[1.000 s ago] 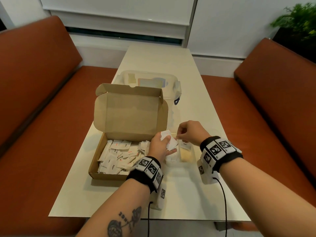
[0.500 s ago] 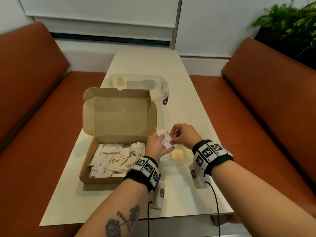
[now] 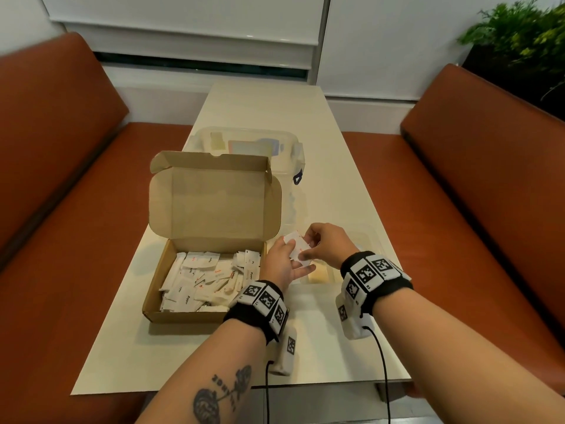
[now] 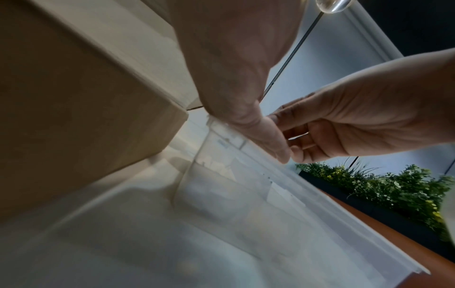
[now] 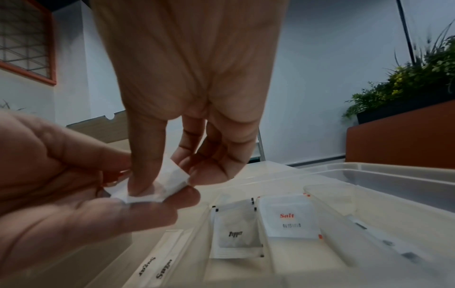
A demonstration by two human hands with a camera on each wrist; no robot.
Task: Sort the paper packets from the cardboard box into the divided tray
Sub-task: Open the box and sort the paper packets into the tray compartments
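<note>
An open cardboard box (image 3: pixel 154 280) holds several white paper packets (image 3: pixel 195 276). Just right of it stands the clear divided tray (image 3: pixel 371 240), mostly behind my hands. My left hand (image 3: pixel 282 261) holds white packets (image 3: pixel 297 246) above the tray. My right hand (image 3: pixel 321 244) pinches one small white packet (image 5: pixel 169 185) between thumb and forefinger at my left hand's (image 5: pixel 74 185) fingertips. In the tray (image 5: pixel 369 224) lie a Pepper packet (image 5: pixel 234 230), a Salt packet (image 5: pixel 288 218) and Sugar sticks (image 5: pixel 157 269) in separate compartments.
A clear lidded plastic container (image 3: pixel 244 145) stands behind the box's raised lid (image 3: pixel 214 203). Orange bench seats (image 3: pixel 76 240) flank the cream table (image 3: pixel 260 102). A plant (image 3: pixel 519 41) is at the far right.
The head view has shifted a little. Both hands have stayed together over the tray, working the packets between their fingers.
</note>
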